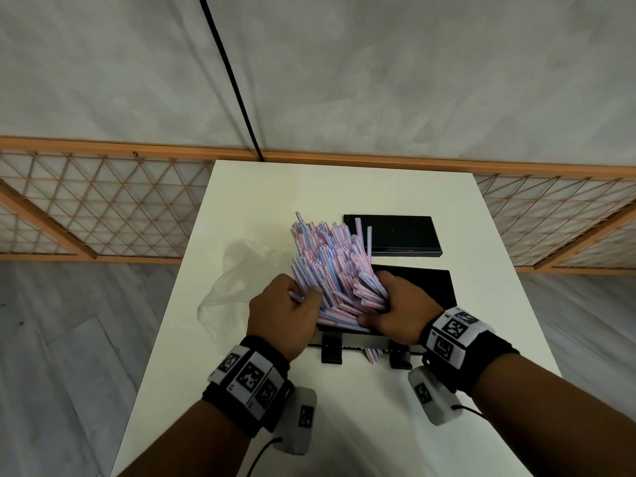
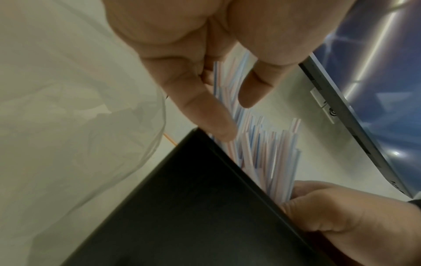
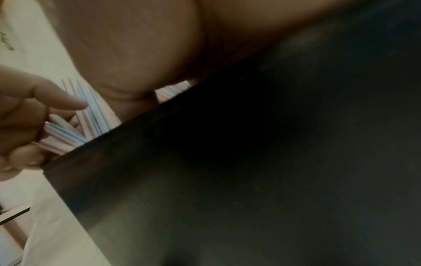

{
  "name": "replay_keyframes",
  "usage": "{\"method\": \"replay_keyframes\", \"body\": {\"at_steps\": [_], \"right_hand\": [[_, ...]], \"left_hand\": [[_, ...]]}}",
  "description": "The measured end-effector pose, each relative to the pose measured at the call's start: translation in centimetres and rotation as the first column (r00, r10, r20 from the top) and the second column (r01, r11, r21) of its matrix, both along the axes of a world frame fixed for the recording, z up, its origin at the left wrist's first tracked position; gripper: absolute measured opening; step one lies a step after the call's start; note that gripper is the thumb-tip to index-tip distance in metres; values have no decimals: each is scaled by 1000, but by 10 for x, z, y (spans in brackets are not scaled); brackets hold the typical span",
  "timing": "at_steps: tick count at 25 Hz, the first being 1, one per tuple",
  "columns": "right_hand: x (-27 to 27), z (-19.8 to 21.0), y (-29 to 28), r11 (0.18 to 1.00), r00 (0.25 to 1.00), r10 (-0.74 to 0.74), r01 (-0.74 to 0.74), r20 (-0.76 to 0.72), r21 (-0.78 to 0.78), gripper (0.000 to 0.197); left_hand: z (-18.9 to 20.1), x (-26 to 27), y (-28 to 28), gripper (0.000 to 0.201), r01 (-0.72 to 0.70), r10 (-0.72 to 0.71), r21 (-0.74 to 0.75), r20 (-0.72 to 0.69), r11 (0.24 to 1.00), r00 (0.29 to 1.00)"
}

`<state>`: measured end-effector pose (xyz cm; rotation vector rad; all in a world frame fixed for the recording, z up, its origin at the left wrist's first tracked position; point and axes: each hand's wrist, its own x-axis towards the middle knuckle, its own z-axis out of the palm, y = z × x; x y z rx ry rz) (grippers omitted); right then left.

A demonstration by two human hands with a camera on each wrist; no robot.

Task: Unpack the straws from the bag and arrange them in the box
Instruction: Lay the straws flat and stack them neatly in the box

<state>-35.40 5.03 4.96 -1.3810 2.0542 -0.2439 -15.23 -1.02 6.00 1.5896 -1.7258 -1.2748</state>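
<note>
From the head view, the left hand (image 1: 287, 306) and right hand (image 1: 399, 309) squeeze a big bunch of straws (image 1: 332, 261) over the black box (image 1: 432, 285). They look light and slippery, so holding low on both sides seems best. The empty bag (image 1: 237, 280) lies on the white table (image 1: 275, 187), by a grey wall.

In the left wrist view, fingers (image 2: 205, 108) curl on straws at the box edge.

The right wrist view is mostly dark box.

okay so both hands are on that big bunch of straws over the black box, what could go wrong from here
The straws are splayed and uneven, so some may slip past the left hand or right hand onto the table. One already lies by the box. Stray ends may snag its rim.
</note>
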Motion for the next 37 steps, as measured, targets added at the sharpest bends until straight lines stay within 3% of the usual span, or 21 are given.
{"method": "replay_keyframes", "body": {"at_steps": [4,7,9,11,15,18,25,28,30,32,34,37], "right_hand": [[10,4,-2,994,999,-24,27,29,-110,41],[13,14,-1,961,999,27,-31,-21,-274,29],[9,14,-4,945,998,46,-58,-46,-323,34],[3,7,-2,962,997,18,-37,-72,-272,40],[-15,-3,15,941,970,-203,157,-130,-299,50],[-21,5,30,930,939,-283,218,-197,-296,57],[-12,-5,45,986,998,-6,-5,-64,-168,33],[-6,-8,43,977,994,113,-111,2,-180,33],[-2,-8,38,966,982,182,-188,-48,-179,36],[2,-5,34,962,972,215,-228,-92,-152,37],[4,-2,30,965,971,237,-237,-13,-110,31],[5,1,27,967,968,252,-252,-13,-34,33]], "left_hand": [[5,-3,-2,29,76,-77,-26,-17,997,997],[10,-5,2,27,4,-3,13,-85,1000,996],[11,-5,6,24,-2,7,42,-112,999,994],[8,-3,10,22,37,-33,45,-86,998,996],[3,0,10,16,60,-57,48,-56,997,997],[-4,2,7,19,40,-37,78,-32,996,999],[-4,-3,5,40,-15,19,100,-43,995,999],[2,-3,6,35,27,-20,102,-67,994,998],[5,-3,9,32,73,-68,90,-58,993,996],[4,-4,11,34,115,-113,66,-38,991,993],[5,-4,12,36,133,-131,64,-28,989,991],[5,-6,12,36,75,-63,147,-82,986,995]]}}
